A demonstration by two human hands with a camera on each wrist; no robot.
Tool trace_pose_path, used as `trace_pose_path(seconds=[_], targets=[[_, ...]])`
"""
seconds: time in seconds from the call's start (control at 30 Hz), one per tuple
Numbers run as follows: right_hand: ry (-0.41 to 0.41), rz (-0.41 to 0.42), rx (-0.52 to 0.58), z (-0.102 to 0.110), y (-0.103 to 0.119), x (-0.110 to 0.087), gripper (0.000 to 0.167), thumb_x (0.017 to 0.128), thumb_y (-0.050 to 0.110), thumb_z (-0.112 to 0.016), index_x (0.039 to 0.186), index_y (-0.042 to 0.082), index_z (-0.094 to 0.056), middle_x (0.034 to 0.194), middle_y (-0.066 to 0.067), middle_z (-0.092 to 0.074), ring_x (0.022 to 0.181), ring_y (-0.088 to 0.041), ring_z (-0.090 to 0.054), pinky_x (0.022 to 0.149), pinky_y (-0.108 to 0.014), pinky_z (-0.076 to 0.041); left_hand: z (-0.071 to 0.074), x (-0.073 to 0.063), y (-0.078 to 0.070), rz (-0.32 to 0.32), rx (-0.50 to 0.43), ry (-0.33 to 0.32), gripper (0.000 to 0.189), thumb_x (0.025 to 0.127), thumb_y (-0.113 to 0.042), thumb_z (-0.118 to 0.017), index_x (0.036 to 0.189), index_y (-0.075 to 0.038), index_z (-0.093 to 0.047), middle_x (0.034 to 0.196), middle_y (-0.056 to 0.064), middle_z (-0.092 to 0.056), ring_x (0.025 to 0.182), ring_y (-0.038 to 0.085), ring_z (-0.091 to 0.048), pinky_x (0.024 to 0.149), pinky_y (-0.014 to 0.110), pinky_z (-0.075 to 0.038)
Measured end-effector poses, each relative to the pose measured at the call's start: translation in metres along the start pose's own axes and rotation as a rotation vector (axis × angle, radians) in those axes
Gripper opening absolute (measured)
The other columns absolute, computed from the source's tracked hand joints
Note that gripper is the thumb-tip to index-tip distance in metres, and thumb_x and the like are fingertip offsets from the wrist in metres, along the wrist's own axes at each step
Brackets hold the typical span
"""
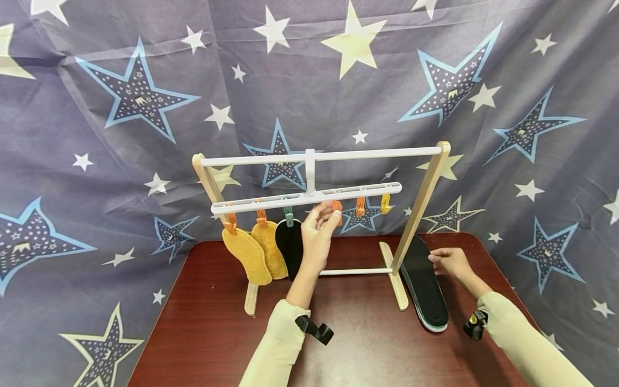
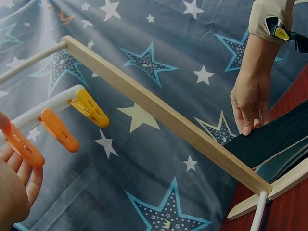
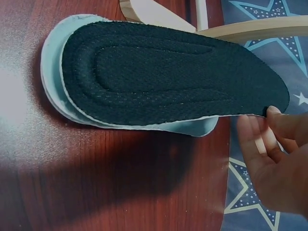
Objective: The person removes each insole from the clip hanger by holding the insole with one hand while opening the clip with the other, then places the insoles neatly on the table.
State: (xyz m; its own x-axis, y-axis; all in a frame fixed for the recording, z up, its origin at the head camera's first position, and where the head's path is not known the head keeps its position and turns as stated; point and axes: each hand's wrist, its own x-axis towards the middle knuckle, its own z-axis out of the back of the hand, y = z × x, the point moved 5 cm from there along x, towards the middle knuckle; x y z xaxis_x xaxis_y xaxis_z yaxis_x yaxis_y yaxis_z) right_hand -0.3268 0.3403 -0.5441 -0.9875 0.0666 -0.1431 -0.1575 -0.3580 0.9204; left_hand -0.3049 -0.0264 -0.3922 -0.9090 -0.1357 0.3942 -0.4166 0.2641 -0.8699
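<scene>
My left hand (image 1: 316, 236) pinches an orange clip (image 1: 337, 206) hanging from the white clip hanger (image 1: 271, 202). In the left wrist view, thumb and fingers stand on either side of that clip. Down at the right, my right hand (image 1: 451, 262) pinches the edge of a black insole (image 3: 159, 72) near one end. That end is lifted off a second insole (image 3: 52, 72) beneath, whose pale rim shows. Left of my left hand, two yellow insoles (image 1: 244, 255) and a black insole (image 1: 288, 244) hang from clips; my left hand and forearm partly cover the black one.
The hanger hooks onto the top bar of a wood-and-white rack (image 1: 377, 155) on a reddish-brown table (image 1: 367, 333). Another orange clip (image 1: 360, 206) and a yellow clip (image 1: 385, 203) hang without insoles. A rack foot (image 1: 394, 277) stands beside the stacked insoles. A star-patterned cloth (image 1: 362, 102) hangs behind.
</scene>
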Motion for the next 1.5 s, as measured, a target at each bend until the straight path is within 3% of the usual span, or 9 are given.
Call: trace_pose_path(seconds=[0.47,0.6,0.8,1.5], targets=[[0.024,-0.017,-0.056,-0.003,-0.007,0.001,0.034,0.096,-0.001,-0.064,0.116,-0.027,-0.057,0.066,0.003,-0.064,0.062,-0.010,-0.062,0.060,-0.035,-0.063,-0.001,0.000,-0.001,-0.017,-0.029,0.010,0.035,0.093,-0.001,-0.067,0.123,0.014,-0.061,0.112,0.028,-0.065,0.093,0.008,-0.065,0.081,0.017,-0.057],[0.027,-0.007,-0.091,-0.004,-0.008,0.001,0.031,0.096,-0.002,-0.063,0.114,-0.026,-0.059,0.065,0.000,-0.064,0.062,-0.010,-0.062,0.062,-0.039,-0.064,-0.002,0.000,-0.002,-0.018,-0.049,0.016,0.035,0.092,0.001,-0.066,0.123,0.016,-0.060,0.111,0.029,-0.064,0.091,0.007,-0.066,0.079,0.018,-0.058],[0.035,-0.008,-0.137,-0.004,-0.009,0.003,0.027,0.096,-0.004,-0.062,0.111,-0.026,-0.061,0.070,-0.002,-0.067,0.065,-0.013,-0.064,0.066,-0.045,-0.064,-0.002,-0.001,-0.003,-0.013,-0.039,0.009,0.035,0.092,0.001,-0.066,0.124,0.015,-0.061,0.111,0.029,-0.065,0.090,0.006,-0.066,0.080,0.018,-0.057],[0.037,-0.040,-0.189,-0.009,-0.016,0.006,0.025,0.094,-0.003,-0.064,0.109,-0.024,-0.063,0.075,-0.011,-0.071,0.064,-0.014,-0.065,0.064,-0.043,-0.064,-0.001,-0.001,0.000,-0.012,-0.015,0.009,0.036,0.093,-0.003,-0.068,0.124,0.013,-0.062,0.114,0.030,-0.064,0.094,0.010,-0.066,0.081,0.018,-0.057]])
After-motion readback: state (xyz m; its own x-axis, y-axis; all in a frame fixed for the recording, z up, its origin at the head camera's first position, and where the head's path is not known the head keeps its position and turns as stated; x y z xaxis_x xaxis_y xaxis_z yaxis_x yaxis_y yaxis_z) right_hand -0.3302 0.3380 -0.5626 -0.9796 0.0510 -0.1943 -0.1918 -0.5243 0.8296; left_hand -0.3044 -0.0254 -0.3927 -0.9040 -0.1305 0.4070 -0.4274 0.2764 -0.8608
